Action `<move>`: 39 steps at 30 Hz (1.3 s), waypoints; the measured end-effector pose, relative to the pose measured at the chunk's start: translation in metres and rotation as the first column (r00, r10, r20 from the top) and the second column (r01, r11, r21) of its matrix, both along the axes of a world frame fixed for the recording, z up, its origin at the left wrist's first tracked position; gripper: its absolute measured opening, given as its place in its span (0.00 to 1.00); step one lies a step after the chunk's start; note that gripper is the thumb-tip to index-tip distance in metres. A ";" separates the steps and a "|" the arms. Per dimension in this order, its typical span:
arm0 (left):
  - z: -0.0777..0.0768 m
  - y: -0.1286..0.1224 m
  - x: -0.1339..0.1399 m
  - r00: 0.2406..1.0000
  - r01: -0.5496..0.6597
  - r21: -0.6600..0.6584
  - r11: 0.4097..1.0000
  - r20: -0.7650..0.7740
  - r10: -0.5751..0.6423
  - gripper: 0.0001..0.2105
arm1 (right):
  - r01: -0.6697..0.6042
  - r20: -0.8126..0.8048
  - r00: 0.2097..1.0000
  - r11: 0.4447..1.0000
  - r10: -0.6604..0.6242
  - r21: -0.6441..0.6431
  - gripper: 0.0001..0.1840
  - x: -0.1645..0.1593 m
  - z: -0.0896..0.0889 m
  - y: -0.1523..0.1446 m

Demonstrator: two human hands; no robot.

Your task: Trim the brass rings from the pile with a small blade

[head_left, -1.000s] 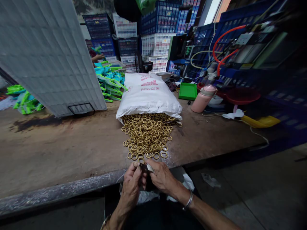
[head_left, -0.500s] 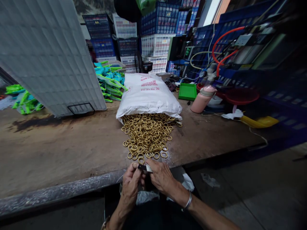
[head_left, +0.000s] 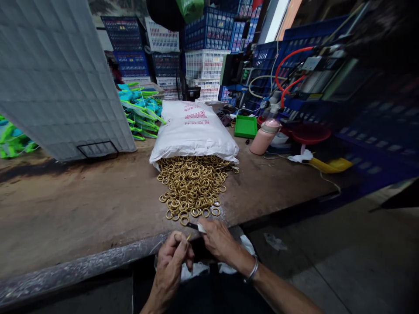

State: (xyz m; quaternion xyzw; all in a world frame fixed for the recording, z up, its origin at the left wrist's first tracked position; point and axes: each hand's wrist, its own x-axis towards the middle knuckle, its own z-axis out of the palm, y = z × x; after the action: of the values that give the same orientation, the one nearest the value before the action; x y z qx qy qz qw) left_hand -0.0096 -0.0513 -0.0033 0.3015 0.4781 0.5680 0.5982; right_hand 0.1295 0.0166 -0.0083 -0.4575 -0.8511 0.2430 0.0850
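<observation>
My left hand (head_left: 173,255) is closed in a pinch on a brass-coloured ring (head_left: 189,237), seen nearly edge-on at the fingertips. Gripped in my right hand (head_left: 218,237) is a small knife (head_left: 193,225) with a dark blade and a white wrapping. Its blade points left, above the held ring and apart from it. Just beyond both hands a heap of brass-coloured rings (head_left: 190,187) spreads over the wooden table. The rings spill from the mouth of a white woven sack (head_left: 193,135) with red print, lying on its side.
A grey ribbed panel (head_left: 65,78) stands on the table (head_left: 98,209) at left, with green and blue plastic pieces (head_left: 139,109) behind it. To the right are a green tray (head_left: 245,126), a pink bottle (head_left: 264,138), a red bowl (head_left: 310,133) and a yellow scoop (head_left: 332,165). Stacked crates (head_left: 206,63) fill the back.
My left hand has moved down and left, away from the knife, with the ring now showing. The knife blade has come clear of the left fingers. The whole view has shifted slightly.
</observation>
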 end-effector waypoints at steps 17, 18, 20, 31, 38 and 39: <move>-0.006 0.014 0.000 0.849 0.082 -0.222 0.972 0.526 0.049 0.10 | 0.389 0.046 0.910 0.889 -0.411 0.242 0.07 0.036 -0.035 0.038; -0.007 0.015 -0.001 0.842 0.083 -0.239 0.968 0.536 0.060 0.10 | 0.388 0.040 0.912 0.891 -0.408 0.236 0.07 0.035 -0.033 0.039; -0.009 0.017 0.001 0.850 0.066 -0.265 0.962 0.519 0.085 0.10 | 0.384 0.018 0.918 0.899 -0.397 0.211 0.08 0.035 -0.029 0.038; -0.014 0.021 0.013 0.997 -0.070 -0.160 0.985 0.022 0.074 0.17 | 0.095 -0.444 0.886 0.990 -0.133 -0.107 0.01 -0.006 -0.004 0.003; -0.008 0.019 0.006 0.960 -0.194 -0.013 0.981 -0.206 0.187 0.11 | 0.066 -0.478 0.854 0.954 -0.206 -0.293 0.11 -0.015 0.003 0.002; -0.007 0.019 0.006 0.953 -0.200 0.026 0.979 -0.227 0.200 0.10 | 0.073 -0.469 0.857 0.951 -0.214 -0.300 0.11 -0.016 0.003 0.002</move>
State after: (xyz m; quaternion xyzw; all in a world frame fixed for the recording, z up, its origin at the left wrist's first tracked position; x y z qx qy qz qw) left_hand -0.0038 -0.0327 -0.0100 0.3154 0.5711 0.5878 0.4784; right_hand 0.1138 0.0185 -0.0050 -0.4497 -0.7224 0.4591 0.2550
